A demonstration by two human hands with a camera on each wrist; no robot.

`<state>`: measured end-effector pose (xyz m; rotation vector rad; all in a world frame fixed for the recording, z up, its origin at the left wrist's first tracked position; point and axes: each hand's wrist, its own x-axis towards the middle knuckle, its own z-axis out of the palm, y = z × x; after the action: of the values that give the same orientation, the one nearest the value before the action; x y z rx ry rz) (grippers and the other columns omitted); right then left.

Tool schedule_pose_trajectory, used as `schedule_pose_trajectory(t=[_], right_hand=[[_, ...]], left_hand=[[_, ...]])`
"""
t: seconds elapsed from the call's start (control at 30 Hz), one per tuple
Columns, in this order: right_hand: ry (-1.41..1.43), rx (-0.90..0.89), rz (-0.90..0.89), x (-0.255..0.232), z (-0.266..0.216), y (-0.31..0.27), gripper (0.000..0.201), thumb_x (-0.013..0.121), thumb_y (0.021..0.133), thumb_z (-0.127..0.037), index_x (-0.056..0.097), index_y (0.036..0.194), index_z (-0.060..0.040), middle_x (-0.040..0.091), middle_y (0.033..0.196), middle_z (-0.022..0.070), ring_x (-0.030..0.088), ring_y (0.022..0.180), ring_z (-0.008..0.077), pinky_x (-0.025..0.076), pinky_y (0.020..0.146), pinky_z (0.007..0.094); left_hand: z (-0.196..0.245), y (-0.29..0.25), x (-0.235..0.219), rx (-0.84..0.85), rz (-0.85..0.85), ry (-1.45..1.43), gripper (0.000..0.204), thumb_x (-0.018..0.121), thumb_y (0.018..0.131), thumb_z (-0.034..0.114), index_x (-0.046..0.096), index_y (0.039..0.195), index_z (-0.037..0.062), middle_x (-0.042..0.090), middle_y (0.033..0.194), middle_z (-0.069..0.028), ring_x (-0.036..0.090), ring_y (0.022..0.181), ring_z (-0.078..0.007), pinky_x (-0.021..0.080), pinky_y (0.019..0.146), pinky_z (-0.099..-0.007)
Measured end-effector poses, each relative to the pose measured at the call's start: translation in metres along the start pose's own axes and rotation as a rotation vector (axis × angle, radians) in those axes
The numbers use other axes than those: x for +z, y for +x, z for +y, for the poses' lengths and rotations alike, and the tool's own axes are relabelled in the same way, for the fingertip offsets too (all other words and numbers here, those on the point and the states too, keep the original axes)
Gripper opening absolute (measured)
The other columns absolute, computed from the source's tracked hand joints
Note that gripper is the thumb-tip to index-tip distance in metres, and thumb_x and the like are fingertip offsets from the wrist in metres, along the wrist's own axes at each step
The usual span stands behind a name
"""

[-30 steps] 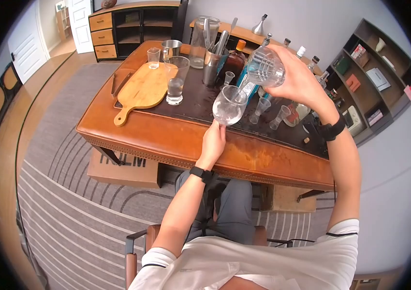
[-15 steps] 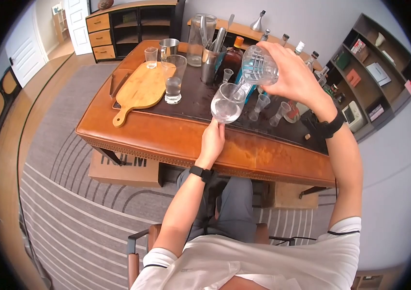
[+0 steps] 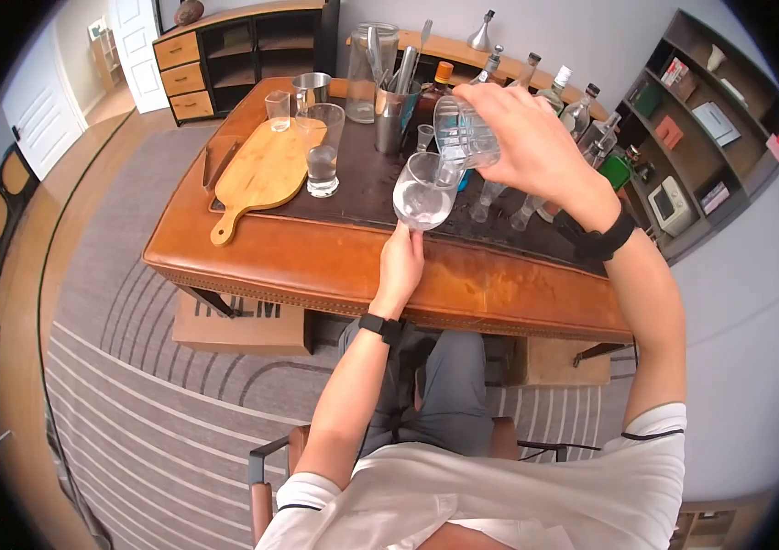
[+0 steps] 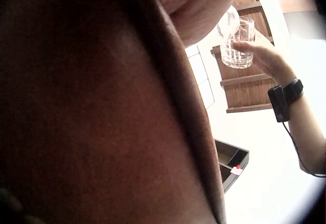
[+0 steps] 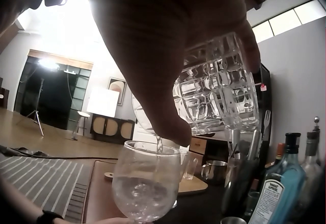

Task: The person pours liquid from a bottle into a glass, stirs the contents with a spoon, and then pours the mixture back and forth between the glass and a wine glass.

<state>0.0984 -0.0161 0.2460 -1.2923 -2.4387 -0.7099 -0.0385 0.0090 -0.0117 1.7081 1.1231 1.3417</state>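
Note:
My left hand (image 3: 400,261) holds a stemmed wine glass (image 3: 423,194) upright by its stem, above the table's near edge. My right hand (image 3: 541,151) grips a cut-glass mixing glass (image 3: 466,133), tipped over the wine glass's rim. In the right wrist view, a thin stream of clear liquid runs from the mixing glass (image 5: 219,91) into the wine glass (image 5: 145,191), where the clear liquid bubbles. The left wrist view shows the patterned mixing glass (image 4: 238,50) with the right hand's fingers around it; the left hand's fingers are mostly hidden there.
Left on the leather-topped table (image 3: 307,243) lie a wooden board (image 3: 263,170), a small glass (image 3: 278,110) and a tall glass (image 3: 323,165) with clear liquid. Behind stand a metal cup (image 3: 312,89), a large jar (image 3: 364,92) and a tool holder (image 3: 391,124). Several bottles (image 3: 576,115) and jiggers crowd the right.
The mixing glass and right hand have shifted slightly left and tipped further down toward the wine glass. The left hand keeps its hold on the stem. The head view has turned a little.

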Motion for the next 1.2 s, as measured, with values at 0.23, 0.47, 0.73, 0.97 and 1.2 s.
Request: schedule_pose_trajectory(t=[0.23,0.47,0.73,0.97,1.2], right_hand=[[0.031,0.008,0.016,0.007,-0.003,-0.002,0.077,0.078,0.065,-0.009,0.047,0.136,-0.0096,0.057,0.125,0.0080,0.054,0.112,0.0315,0.044,0.091,0.0450],[0.492,0.276,0.116,0.034,0.004,-0.027,0.086,0.084,0.064,-0.019,0.042,0.137,-0.0025,0.056,0.127,0.0169,0.054,0.120,0.0331,0.043,0.102,0.0434],[1.220,0.791,0.365,0.117,-0.011,-0.122,0.092,0.089,0.065,-0.014,0.036,0.139,0.0019,0.049,0.129,0.0166,0.048,0.123,0.0239,0.040,0.104,0.0353],[1.244,0.964,0.477,0.164,-0.028,-0.179,0.098,0.089,0.063,-0.011,0.032,0.142,0.0002,0.044,0.137,0.0168,0.041,0.131,0.0251,0.035,0.109,0.0374],[1.313,0.979,0.524,0.181,-0.033,-0.194,0.098,0.087,0.067,-0.012,0.027,0.144,0.0001,0.043,0.138,0.0180,0.042,0.132,0.0253,0.035,0.110,0.0370]], left_hand=[[-0.011,-0.001,0.006,0.093,0.084,-0.015,0.015,0.053,0.098,0.010,0.057,0.105,-0.0027,0.061,0.070,-0.0198,0.062,0.063,-0.0337,0.047,0.059,-0.0413],[-0.003,-0.002,0.000,-0.044,-0.028,-0.053,0.025,0.051,0.097,0.006,0.054,0.121,0.0006,0.064,0.102,-0.0283,0.060,0.096,-0.0466,0.049,0.077,-0.0486],[-0.021,0.002,0.008,0.074,0.043,0.009,0.017,0.051,0.100,0.013,0.058,0.105,-0.0025,0.059,0.064,-0.0113,0.058,0.056,-0.0200,0.045,0.055,-0.0350],[-0.020,0.000,0.005,0.018,-0.026,-0.081,0.018,0.048,0.102,0.011,0.058,0.107,-0.0032,0.053,0.062,-0.0029,0.049,0.054,-0.0110,0.042,0.053,-0.0282],[-0.017,-0.001,0.002,-0.080,-0.059,-0.205,0.020,0.051,0.102,0.016,0.060,0.103,-0.0018,0.054,0.064,0.0002,0.049,0.056,-0.0062,0.038,0.049,-0.0233]])
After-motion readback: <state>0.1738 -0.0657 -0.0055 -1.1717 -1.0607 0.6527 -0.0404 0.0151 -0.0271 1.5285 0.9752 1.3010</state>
